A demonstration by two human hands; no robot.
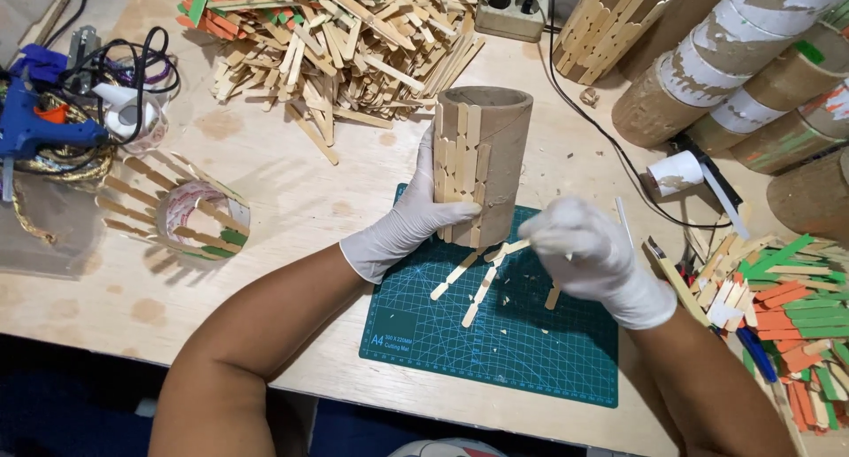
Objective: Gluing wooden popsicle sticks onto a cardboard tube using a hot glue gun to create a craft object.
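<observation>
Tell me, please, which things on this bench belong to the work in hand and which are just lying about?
In use:
- cardboard tube, partly clad in sticks, gripped by the left hand
- wooden stick in the right hand
- green cutting mat with loose sticks

Lying about:
- blue glue gun
- tape roll ringed with sticks
- stick heap
- spare tubes
- coloured sticks

brown cardboard tube (495, 156) | upright on green cutting mat | plain wooden craft sticks glued vertically over its left side | loose wooden stick (510, 248) at base, tilted
</observation>
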